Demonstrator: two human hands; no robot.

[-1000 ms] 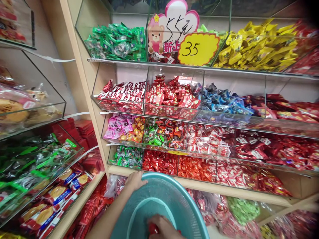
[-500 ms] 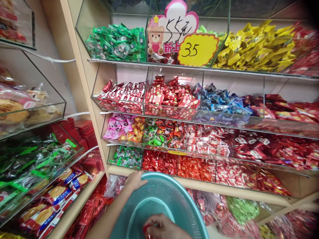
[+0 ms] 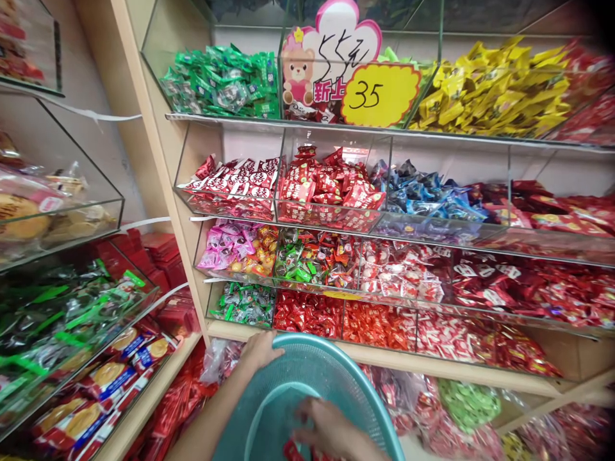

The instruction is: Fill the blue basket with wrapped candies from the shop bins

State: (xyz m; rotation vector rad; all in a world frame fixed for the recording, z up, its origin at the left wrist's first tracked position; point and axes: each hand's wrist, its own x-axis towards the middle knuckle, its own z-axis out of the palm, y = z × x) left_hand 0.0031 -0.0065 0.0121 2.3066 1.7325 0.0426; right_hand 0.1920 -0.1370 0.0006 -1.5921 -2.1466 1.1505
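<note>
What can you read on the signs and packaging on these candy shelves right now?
"35" on the yellow starburst sign
"新上" on the white cloud-shaped sign
Black handwriting on that cloud-shaped sign: too scrawled to read
Print on the red-and-white candy wrappers: too small and blurred to read
Print on the biscuit packets: too small and blurred to read

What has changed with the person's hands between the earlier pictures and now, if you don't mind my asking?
The right hand has moved up and rightward, fingers spread, and seems to have let go of the red-wrapped sweet, now low in the teal plastic basket. The left hand stays on the basket's rim, and the clear sweet bins look unchanged.
</note>
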